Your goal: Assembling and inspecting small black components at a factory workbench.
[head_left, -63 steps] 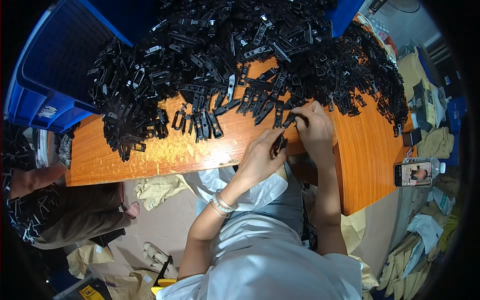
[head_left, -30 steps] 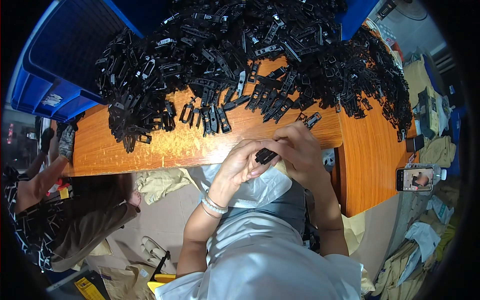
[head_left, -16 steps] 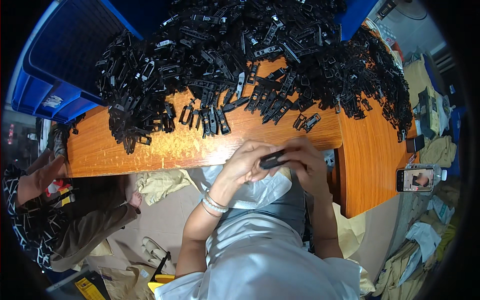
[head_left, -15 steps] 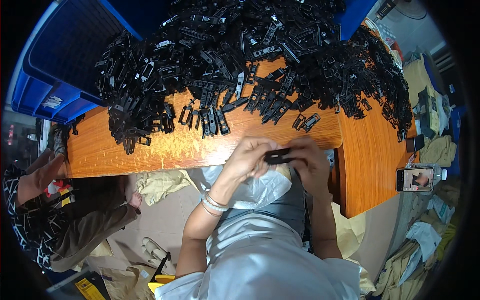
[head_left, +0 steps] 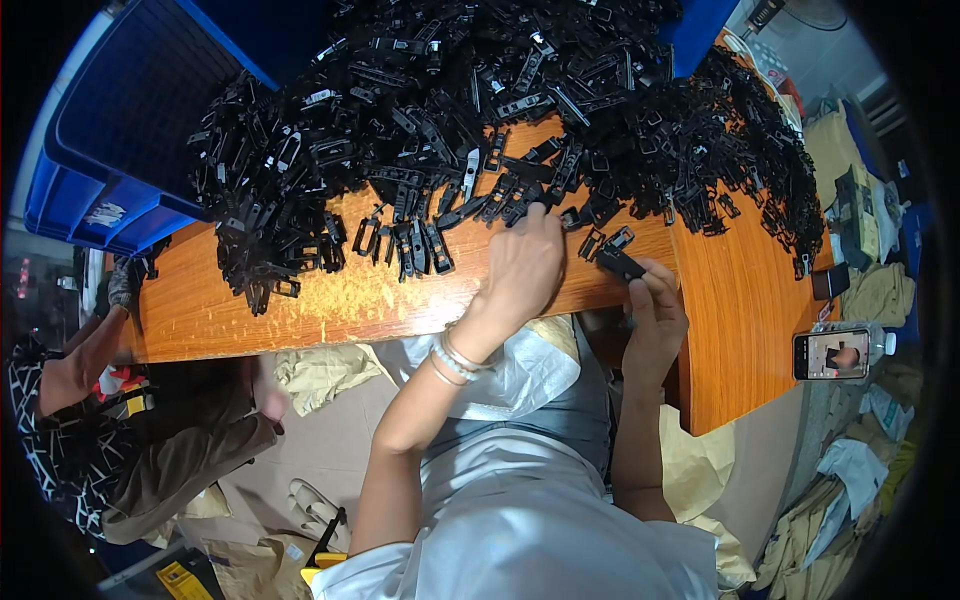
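Observation:
Over the near edge of a heap of black plastic parts [head_left: 400,130], my left hand [head_left: 525,265] points away from me, back of the hand up. Its fingers are bent together down onto several parts, and the fingertips are partly hidden. My right hand [head_left: 657,310] pinches a flat, dark, elongated plastic part [head_left: 620,262] between thumb and fingers just above the table's front edge. A small framed black clip [head_left: 620,238] lies right beside that part. Further left, a short row of black clips [head_left: 425,248] rests on the wood.
The heap covers the back of the wooden table [head_left: 380,310]. A blue crate [head_left: 120,190] stands at the left. At the right edge a phone [head_left: 831,355] leans upright near a small black box [head_left: 829,285]. A co-worker's gloved hand [head_left: 121,283] is at the far left.
My hands were together over my lap around a dark part. They have come apart: the left reached forward to the heap, the right moved slightly right with the part.

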{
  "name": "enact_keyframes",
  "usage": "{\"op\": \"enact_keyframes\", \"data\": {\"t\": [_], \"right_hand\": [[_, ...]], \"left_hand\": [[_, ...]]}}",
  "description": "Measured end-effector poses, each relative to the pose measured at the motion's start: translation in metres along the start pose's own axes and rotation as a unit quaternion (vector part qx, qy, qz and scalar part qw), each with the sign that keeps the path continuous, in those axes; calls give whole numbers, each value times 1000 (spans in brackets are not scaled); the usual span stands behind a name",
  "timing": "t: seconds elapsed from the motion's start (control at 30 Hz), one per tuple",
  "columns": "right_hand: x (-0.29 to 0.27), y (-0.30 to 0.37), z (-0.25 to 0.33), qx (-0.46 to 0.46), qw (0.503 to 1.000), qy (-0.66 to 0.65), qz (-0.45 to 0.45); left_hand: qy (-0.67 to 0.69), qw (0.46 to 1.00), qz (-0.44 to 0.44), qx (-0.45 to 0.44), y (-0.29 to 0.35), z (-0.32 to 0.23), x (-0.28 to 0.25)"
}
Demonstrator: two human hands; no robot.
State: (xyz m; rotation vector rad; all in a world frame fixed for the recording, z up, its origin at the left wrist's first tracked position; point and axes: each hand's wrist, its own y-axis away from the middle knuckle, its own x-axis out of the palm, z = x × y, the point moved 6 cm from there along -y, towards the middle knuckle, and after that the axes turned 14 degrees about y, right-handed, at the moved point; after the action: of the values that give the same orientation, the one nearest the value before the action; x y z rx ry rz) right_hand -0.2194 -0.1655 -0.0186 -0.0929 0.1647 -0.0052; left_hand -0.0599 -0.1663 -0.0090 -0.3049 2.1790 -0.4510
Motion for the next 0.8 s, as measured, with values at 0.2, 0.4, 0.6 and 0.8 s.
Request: {"op": "enact_keyframes", "data": {"t": [0.2, 0.4, 0.6, 0.8], "right_hand": [[19, -4, -16, 86, 978, -142, 126], [28, -3, -9, 119, 978, -85, 147], [33, 3, 0, 49, 991, -45, 118], [38, 9, 9, -13, 995, -52, 87]], "left_hand": [[561, 792, -69, -231, 42, 25, 0], [602, 763, -35, -233, 51, 24, 2], [581, 770, 27, -262, 58, 21, 1], [650, 709, 38, -269, 45, 6, -13]]}}
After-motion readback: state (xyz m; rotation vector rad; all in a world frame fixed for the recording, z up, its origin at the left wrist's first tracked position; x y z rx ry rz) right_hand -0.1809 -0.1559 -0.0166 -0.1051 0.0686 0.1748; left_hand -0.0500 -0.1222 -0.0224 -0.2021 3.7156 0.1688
